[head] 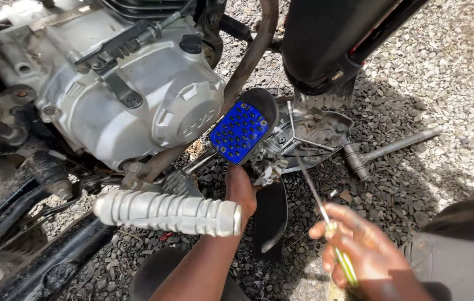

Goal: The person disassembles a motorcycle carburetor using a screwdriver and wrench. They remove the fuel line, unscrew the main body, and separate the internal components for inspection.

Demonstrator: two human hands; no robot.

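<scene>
My left hand (241, 189) reaches up under a motorcycle and grips a small metal part, apparently a carburettor (267, 164), that carries a blue perforated plate (239, 132). My right hand (359, 253) is closed on the yellow-green handle of a screwdriver (326, 214). Its thin shaft slants up and left, and the tip ends near the metal part by the blue plate. The silver engine case (136, 95) sits just left of the plate.
A ribbed silver footrest (167, 212) juts out in front of my left forearm. A black exhaust pipe (326, 39) hangs at the upper right. A T-shaped socket wrench (387, 147) lies on the grey gravel (448, 72). My knee (465, 245) is at lower right.
</scene>
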